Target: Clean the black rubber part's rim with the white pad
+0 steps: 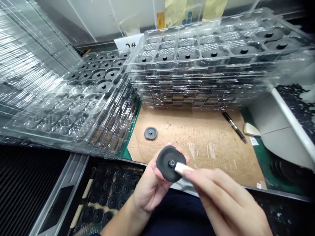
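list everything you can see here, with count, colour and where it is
black disc: one, black with a centre hub, held in the left hand
white piece: one, white, pinched in the right fingers, its tip at the disc's hub
loose disc: one, dark grey, lying on the cardboard sheet's left part
cardboard sheet: one, brown, on the bench in front of the stacks
clear tray stacks: two stacks, transparent, left and back; top trays hold some black discs
pen: one, black, on the cardboard at right
bin of discs: one, many black discs, lower left
paper label: one, white, behind the trays
left hand: holds the disc
right hand: holds the white piece
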The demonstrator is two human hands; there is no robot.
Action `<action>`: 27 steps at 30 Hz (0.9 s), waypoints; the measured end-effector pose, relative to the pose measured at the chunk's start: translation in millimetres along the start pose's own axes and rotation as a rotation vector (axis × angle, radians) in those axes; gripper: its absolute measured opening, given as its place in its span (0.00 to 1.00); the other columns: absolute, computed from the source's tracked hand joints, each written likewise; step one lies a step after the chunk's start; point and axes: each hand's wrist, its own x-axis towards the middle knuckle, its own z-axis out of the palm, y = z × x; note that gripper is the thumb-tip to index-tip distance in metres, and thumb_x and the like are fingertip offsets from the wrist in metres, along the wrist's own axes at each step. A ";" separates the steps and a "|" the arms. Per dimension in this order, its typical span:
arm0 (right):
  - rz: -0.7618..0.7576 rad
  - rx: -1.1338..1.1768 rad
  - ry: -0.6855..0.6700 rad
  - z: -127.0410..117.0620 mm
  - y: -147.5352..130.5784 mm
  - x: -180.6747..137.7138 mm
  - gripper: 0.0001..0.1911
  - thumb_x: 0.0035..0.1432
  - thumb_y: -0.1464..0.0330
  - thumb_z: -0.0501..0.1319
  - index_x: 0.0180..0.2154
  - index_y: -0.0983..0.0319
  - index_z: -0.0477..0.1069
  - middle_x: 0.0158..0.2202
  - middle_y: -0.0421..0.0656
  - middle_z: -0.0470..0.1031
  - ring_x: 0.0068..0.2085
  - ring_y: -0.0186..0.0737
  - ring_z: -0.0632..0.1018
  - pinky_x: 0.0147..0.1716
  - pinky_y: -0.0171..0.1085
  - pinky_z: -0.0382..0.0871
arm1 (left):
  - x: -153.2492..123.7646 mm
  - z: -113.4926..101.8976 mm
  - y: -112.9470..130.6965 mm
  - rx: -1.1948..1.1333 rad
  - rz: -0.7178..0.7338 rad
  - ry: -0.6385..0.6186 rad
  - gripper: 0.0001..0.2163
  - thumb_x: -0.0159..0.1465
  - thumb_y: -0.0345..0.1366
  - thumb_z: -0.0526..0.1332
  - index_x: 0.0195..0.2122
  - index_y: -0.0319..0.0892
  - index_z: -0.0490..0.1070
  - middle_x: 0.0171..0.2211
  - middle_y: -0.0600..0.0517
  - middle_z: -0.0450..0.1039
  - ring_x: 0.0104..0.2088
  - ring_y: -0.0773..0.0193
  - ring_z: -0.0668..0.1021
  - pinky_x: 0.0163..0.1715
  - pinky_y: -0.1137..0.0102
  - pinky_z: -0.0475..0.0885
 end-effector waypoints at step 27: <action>0.104 0.200 0.078 2.3 -1.1 7.2 0.19 0.57 0.79 0.54 0.50 0.61 0.68 0.41 0.42 0.70 0.41 0.31 0.72 0.41 0.29 0.69 | 0.0 4.9 3.9 0.146 0.066 0.048 0.25 0.53 0.41 0.63 0.53 0.49 0.65 0.55 0.48 0.63 0.53 0.57 0.69 0.53 0.70 0.67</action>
